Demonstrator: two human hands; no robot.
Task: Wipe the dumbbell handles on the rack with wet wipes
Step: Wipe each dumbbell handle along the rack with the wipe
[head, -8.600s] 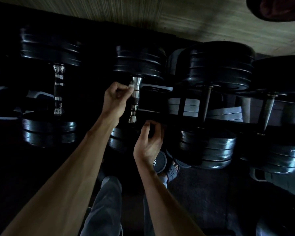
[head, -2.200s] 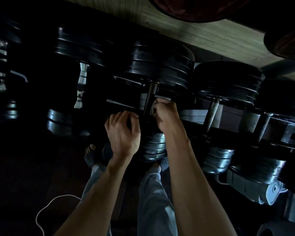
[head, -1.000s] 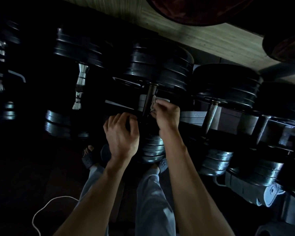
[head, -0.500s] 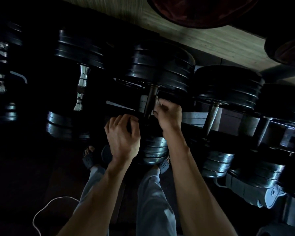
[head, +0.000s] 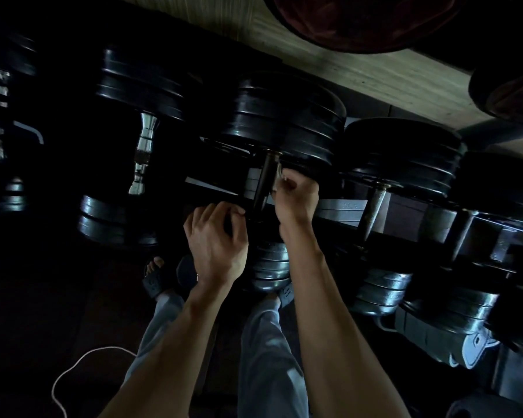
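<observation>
Presently the right hand (head: 296, 193) has its grip closed on a pale wet wipe (head: 279, 173), pressed beside the dark dumbbell handle (head: 262, 184) on the rack (head: 212, 190). Left hand (head: 216, 236) is curled at the handle's lower end; whether it grips the bar cannot be told. Recommended: wrap the wipe fully round the bar, draw it end to end, and rotate to cover the underside.

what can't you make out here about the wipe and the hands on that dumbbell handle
Head view, all in dim light:
- wet wipe: only a pale scrap shows; right hand covers the rest.
- left hand: fingertips curl into shadow; what they grip is unclear.
- dumbbell handle: its lower end is hidden behind the hands.
</observation>
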